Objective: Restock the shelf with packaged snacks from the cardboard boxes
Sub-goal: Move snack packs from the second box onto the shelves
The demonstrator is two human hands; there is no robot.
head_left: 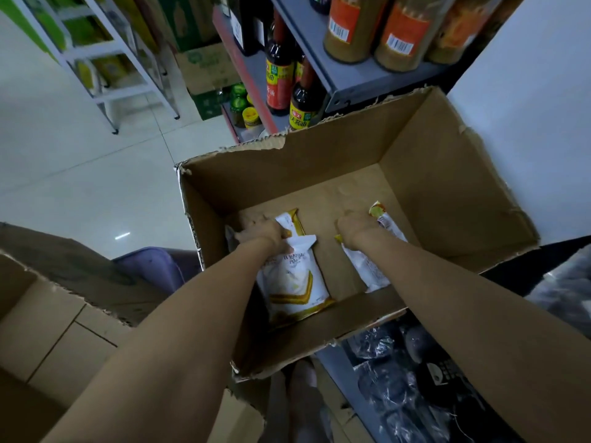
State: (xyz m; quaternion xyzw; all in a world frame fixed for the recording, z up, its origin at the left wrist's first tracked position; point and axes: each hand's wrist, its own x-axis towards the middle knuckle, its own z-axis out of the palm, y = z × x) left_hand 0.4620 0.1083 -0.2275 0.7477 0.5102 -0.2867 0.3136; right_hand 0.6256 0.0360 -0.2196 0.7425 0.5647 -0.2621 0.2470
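Note:
An open cardboard box (431,174) with torn flaps stands in front of me, nearly empty. Both my arms reach down into it. My left hand (260,230) grips the top of white-and-yellow snack packs (292,282) lying against the box's near left side. My right hand (355,227) grips another white pack with a yellow-green end (372,266) on the right of the box floor. Bare brown cardboard shows between and beyond the packs.
A grey shelf (348,81) behind the box carries dark sauce bottles (279,81) and orange-labelled jars (403,36). More cardboard boxes (57,330) lie at the lower left, dark wrapped goods (415,378) at the lower right. A white step ladder (128,68) stands on the tiled floor.

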